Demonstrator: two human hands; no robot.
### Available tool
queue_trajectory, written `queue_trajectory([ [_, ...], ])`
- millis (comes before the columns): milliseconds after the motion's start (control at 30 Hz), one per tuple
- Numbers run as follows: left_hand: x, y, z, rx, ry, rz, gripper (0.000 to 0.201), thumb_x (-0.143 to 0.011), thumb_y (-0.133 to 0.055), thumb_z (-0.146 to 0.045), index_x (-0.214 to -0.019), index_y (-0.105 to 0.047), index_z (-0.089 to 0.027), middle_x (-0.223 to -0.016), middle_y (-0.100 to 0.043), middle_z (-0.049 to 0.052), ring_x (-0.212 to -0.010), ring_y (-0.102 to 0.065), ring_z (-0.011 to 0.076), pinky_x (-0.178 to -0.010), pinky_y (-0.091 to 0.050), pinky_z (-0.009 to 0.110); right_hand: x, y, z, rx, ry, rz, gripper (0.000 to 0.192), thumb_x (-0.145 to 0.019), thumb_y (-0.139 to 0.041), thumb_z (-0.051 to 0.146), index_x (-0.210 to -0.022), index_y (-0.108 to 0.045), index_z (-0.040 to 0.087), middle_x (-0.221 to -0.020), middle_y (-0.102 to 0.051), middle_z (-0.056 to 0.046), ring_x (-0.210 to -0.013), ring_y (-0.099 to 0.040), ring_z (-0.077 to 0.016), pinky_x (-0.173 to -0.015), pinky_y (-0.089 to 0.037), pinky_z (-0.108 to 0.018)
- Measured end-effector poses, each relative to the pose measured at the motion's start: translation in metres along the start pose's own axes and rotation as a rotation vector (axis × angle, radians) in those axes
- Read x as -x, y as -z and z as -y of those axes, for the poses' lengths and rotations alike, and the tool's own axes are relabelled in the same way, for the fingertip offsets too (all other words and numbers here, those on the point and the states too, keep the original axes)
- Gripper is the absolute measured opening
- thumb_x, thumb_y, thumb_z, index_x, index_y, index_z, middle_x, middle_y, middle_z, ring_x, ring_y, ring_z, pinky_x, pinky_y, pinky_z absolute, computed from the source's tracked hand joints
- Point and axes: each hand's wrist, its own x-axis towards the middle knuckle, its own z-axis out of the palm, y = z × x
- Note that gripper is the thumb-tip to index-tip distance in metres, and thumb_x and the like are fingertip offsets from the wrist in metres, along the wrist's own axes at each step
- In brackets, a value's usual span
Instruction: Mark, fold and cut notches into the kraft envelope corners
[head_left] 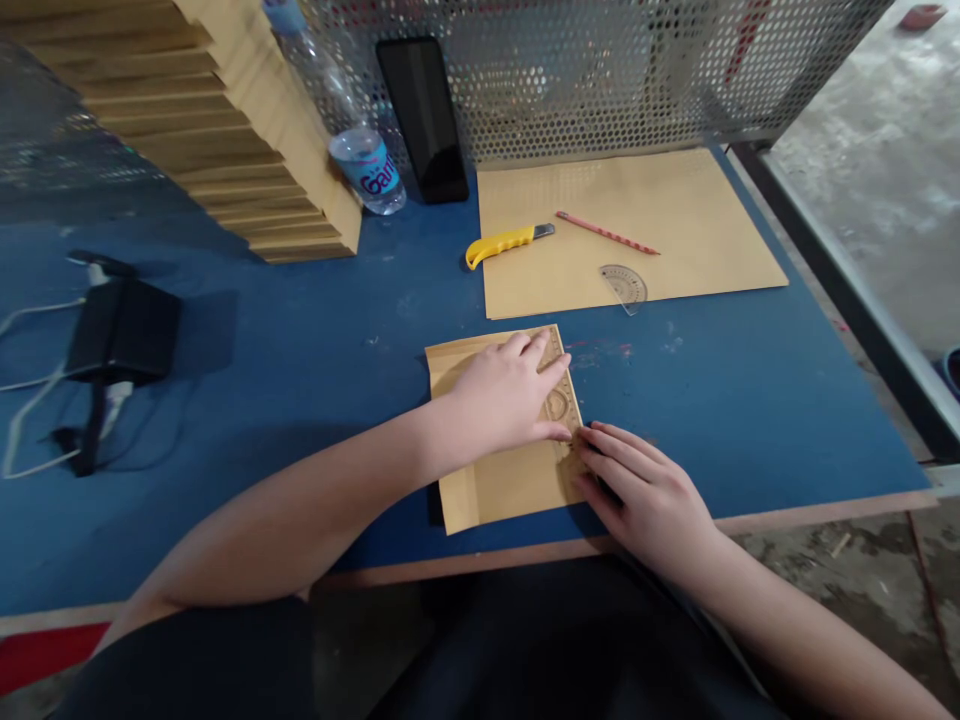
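Two bare hands were set close to the near edge of the blue table (750,400), and I viewed them from afar through the head camera. The left hand (510,395) lay palm down over the tan paper piece (525,485), just inside that near edge, its fingers spread and grasping nothing, their tips at the clear ruler (559,403) along the paper's right edge. The right hand (652,490) had its fingers bent and close together by the ruler's near end; whether they pinched the paper or only rested against it I could not tell, since its tips were poorly shown. I judged the step to be lining up ruler and paper, and doing it well called for even pressure along the ruler, so neither end swung out. I wanted the right fingertips to square that edge gently, without buckling the paper. Towards the table's far edge, the yellow cutter (510,242), pencil (609,233) and protractor (625,287) lay at least partly on the large tan sheet (540,285), apart from both hands.
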Motion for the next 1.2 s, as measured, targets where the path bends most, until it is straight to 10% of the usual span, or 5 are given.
queue_trajectory([
  [700,0.001,-0.003,-0.004,0.003,-0.002,0.019,0.097,-0.101,-0.053,-0.076,-0.169,-0.035,-0.009,-0.176,-0.025,0.029,-0.161,-0.031,0.0436,-0.126,-0.034,0.054,-0.009,0.009,-0.007,0.204,0.145,0.156,0.019,-0.103,-0.058,0.016,-0.100,-0.076,0.017,-0.129,-0.079,-0.011,-0.117,-0.075,-0.0315,-0.092,-0.068,-0.045],
  [1200,0.000,-0.005,-0.009,0.093,0.000,0.121,0.146,-0.075,-0.067,-0.095,-0.171,-0.015,0.001,-0.176,-0.003,0.036,-0.168,-0.004,0.0480,-0.135,-0.016,0.059,-0.016,0.014,-0.031,-0.085,0.066,0.243,0.033,-0.094,-0.081,0.029,-0.123,-0.072,0.017,-0.125,-0.079,-0.011,-0.116,-0.072,-0.0288,-0.101,-0.063,-0.046],
])
